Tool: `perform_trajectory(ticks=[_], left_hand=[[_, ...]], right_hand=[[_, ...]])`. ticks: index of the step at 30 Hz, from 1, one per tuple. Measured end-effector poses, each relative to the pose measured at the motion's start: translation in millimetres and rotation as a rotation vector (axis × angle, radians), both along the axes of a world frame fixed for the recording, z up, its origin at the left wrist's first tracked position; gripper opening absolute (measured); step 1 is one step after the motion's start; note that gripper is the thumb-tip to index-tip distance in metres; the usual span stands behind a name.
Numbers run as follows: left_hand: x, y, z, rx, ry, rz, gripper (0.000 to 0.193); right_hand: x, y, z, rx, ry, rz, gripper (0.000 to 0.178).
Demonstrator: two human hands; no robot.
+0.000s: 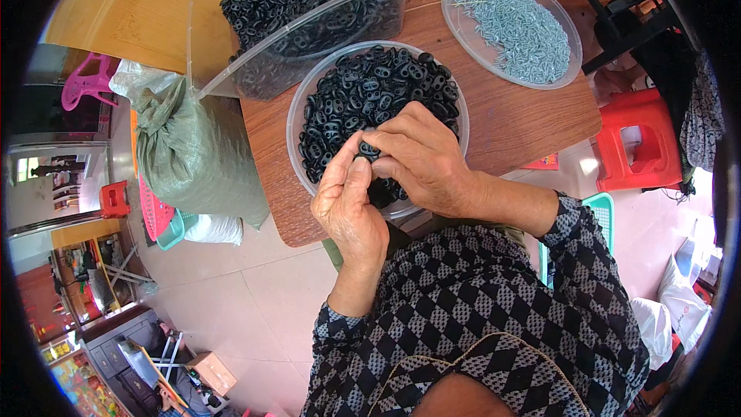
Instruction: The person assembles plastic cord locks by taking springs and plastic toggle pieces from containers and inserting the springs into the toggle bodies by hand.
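A small black oval piece with two holes (370, 151) is pinched between the fingertips of both hands. My left hand (349, 205) grips it from the left with thumb and finger. From the right, my right hand (427, 158) closes on it, its fingers partly covering the piece. Just beneath both hands, a round clear bowl (292, 127) is heaped with many black two-holed pieces (370, 81) of the same kind. Whether a smaller part sits between my fingers is hidden.
A clear tub (202, 46) of more black pieces stands behind the bowl on the brown wooden table (509, 127). A round clear dish (573, 77) holds silvery screw-like pins (521, 35). Left is a green sack (197, 154); right, a red stool (637, 143).
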State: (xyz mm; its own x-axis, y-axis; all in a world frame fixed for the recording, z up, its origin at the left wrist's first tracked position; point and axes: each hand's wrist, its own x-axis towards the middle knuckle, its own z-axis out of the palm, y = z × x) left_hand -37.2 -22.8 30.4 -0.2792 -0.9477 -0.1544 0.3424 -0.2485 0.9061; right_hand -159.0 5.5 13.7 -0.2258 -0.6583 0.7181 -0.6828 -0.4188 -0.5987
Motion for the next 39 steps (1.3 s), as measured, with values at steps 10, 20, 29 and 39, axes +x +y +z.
perform_trajectory(ticks=[10, 20, 29, 39], left_hand=[[9, -12, 0, -0.166, -0.118, -0.113, 0.037], [4, -11, 5, -0.110, -0.100, -0.111, 0.039], [6, -12, 1, -0.179, -0.049, -0.161, 0.032], [14, -8, -3, -0.382, -0.275, -0.170, 0.031]], right_hand=[[-6, 4, -2, 0.045, 0.014, 0.124, 0.035], [-5, 5, -7, 0.044, 0.037, 0.137, 0.039], [-7, 4, -6, 0.010, 0.023, 0.160, 0.036], [-8, 4, -5, 0.002, 0.060, 0.121, 0.033]])
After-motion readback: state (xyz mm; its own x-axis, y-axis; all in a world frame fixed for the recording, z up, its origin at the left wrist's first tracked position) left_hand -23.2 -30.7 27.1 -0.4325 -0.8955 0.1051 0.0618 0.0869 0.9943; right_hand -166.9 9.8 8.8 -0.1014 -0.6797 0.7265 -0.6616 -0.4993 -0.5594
